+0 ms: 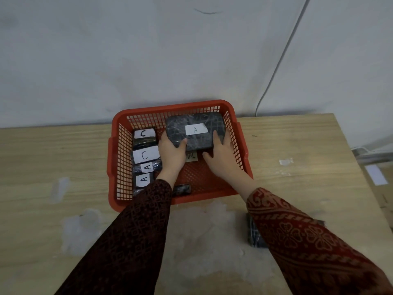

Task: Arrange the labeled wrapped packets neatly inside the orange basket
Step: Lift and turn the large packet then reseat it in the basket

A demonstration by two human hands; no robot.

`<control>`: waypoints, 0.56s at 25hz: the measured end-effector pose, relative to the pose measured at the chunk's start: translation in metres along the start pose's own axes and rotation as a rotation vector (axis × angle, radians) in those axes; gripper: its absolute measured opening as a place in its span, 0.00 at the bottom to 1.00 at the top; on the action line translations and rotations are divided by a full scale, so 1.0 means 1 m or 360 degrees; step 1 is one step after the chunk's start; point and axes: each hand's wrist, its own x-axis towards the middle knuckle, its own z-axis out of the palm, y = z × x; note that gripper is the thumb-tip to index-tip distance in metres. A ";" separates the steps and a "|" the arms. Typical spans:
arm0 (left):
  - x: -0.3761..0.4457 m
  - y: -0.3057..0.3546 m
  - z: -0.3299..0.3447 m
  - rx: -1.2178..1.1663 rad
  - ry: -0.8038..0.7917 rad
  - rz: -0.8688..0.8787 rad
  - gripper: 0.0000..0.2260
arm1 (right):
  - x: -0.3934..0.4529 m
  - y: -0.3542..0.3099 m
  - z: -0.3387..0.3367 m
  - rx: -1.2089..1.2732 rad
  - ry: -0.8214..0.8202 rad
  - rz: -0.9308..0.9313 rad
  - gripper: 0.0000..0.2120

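Large packet marked A (pixel 194 132) is clamped between left hand (pixel 171 153) and right hand (pixel 221 155), in the far right corner of the orange basket (pixel 241 145). Four smaller packets (pixel 145 155) are lined along its left wall. Basket is set on desk (pixel 53 158).

Both hands (pixel 197 154) on basketed packet (pixel 195 129)

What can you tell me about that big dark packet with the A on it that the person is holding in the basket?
The large dark wrapped packet is a flat, rounded rectangle in glossy black-grey wrap with pale streaks. A white paper label marked "A" sits on its top face. It lies in the far right corner of the orange plastic mesh basket, tilted slightly. The left hand grips its near left edge, and the right hand its near right edge, fingers against its side.
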 end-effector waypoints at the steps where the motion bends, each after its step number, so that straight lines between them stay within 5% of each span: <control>1: 0.001 0.001 0.002 0.0014 0.0011 -0.0022 0.23 | -0.003 0.001 0.000 -0.0065 -0.0028 -0.0020 0.36; 8: -0.033 0.027 -0.005 0.0031 0.0063 -0.0074 0.27 | -0.091 0.020 -0.024 0.0214 0.0168 -0.0402 0.19; 14: -0.159 0.033 0.001 -0.0106 0.0018 0.0557 0.11 | -0.192 0.134 -0.050 0.0336 0.0475 -0.0184 0.12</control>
